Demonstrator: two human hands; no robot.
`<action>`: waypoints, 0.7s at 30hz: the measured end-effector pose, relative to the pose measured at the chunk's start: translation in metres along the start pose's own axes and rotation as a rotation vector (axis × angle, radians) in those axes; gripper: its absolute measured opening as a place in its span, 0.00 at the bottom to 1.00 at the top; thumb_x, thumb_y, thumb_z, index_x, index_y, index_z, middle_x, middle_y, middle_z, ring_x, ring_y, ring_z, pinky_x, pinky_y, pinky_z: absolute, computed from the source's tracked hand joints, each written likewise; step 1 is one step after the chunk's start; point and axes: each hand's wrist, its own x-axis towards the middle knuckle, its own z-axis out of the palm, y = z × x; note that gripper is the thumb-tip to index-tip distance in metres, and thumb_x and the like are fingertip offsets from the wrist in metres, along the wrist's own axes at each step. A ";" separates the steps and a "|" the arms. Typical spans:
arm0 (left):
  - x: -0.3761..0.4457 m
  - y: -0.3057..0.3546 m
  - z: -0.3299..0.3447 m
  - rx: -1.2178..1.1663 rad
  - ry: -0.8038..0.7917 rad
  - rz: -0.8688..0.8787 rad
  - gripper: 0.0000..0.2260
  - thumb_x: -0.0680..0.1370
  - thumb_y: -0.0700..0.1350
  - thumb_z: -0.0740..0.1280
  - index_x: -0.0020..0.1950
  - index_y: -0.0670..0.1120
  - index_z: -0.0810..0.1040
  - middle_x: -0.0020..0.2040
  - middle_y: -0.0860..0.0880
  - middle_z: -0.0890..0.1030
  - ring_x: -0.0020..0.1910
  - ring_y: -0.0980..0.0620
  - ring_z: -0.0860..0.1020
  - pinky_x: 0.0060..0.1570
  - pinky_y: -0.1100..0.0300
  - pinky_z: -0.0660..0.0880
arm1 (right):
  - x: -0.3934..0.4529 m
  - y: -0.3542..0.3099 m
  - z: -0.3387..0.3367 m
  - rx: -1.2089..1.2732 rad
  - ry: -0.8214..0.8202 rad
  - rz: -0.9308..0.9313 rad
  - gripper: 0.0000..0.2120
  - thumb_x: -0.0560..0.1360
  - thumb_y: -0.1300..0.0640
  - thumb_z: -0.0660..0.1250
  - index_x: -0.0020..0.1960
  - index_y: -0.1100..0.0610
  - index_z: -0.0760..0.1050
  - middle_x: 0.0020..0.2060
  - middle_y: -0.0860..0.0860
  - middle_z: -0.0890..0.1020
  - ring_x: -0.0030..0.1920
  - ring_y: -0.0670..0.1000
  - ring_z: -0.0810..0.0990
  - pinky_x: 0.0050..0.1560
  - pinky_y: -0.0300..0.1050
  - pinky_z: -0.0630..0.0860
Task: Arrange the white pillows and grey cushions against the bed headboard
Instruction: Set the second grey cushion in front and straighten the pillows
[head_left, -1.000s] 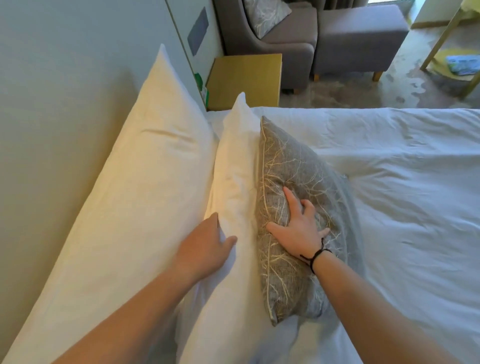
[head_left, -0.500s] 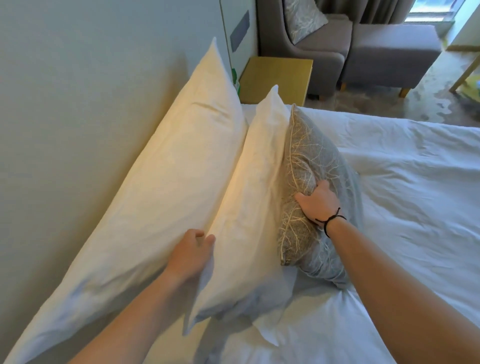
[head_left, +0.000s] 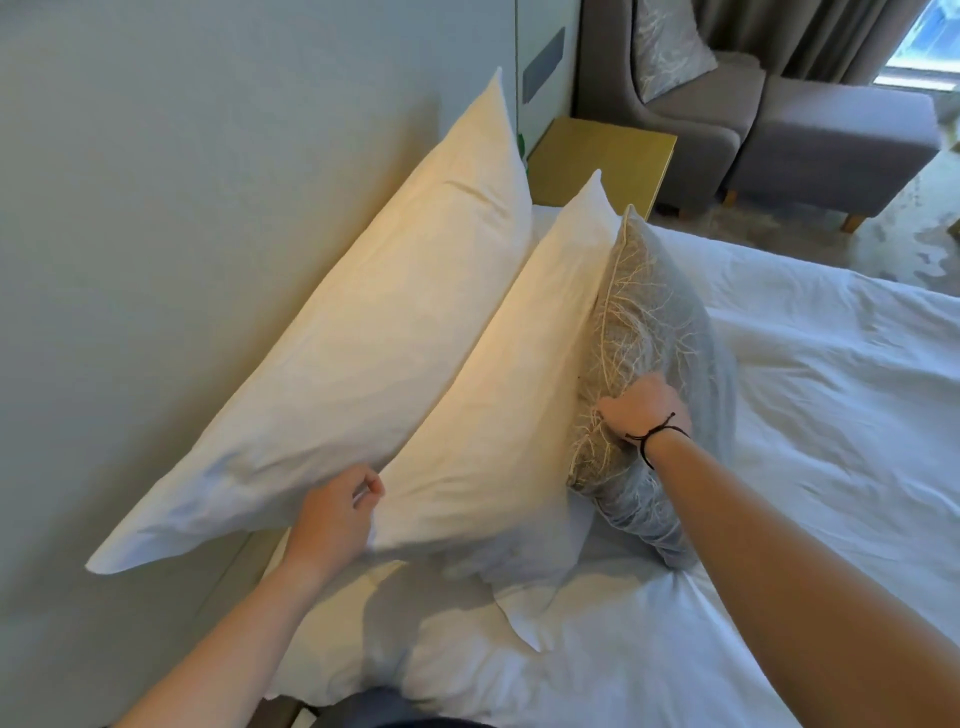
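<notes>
A large white pillow leans upright against the pale headboard. In front of it stands a second white pillow, and my left hand grips its near edge. A grey cushion with a pale branch pattern leans on that second pillow. My right hand, with a black cord at the wrist, clutches the cushion's fabric near its lower edge. Another white pillow lies flat on the bed below my arms.
The white sheet covers the bed to the right. A yellow bedside table stands beyond the pillows. Behind it are a grey armchair holding a patterned cushion and a grey footstool.
Both hands lifted the second white pillow and the grey cushion upright. My right hand went from lying flat on the cushion to clutching its fabric. The view shifted back and left.
</notes>
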 end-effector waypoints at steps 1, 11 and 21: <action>0.001 0.000 -0.001 0.034 0.000 0.004 0.11 0.77 0.39 0.67 0.39 0.53 0.77 0.39 0.55 0.82 0.42 0.55 0.79 0.38 0.63 0.70 | 0.001 0.002 -0.002 -0.006 0.012 -0.019 0.23 0.73 0.51 0.68 0.61 0.65 0.70 0.35 0.54 0.79 0.35 0.54 0.79 0.33 0.45 0.75; 0.004 0.074 -0.030 0.608 -0.003 0.138 0.12 0.77 0.63 0.61 0.50 0.57 0.76 0.46 0.56 0.75 0.46 0.52 0.77 0.38 0.57 0.70 | -0.013 0.009 -0.017 0.124 0.075 -0.221 0.11 0.70 0.59 0.65 0.33 0.54 0.63 0.27 0.50 0.73 0.29 0.51 0.72 0.27 0.41 0.64; 0.045 0.253 0.088 0.282 -0.299 0.225 0.40 0.65 0.78 0.57 0.64 0.49 0.70 0.48 0.54 0.78 0.43 0.52 0.78 0.40 0.54 0.74 | -0.012 0.053 -0.005 0.445 0.068 -0.333 0.15 0.74 0.38 0.66 0.53 0.47 0.75 0.41 0.48 0.80 0.42 0.50 0.79 0.42 0.48 0.79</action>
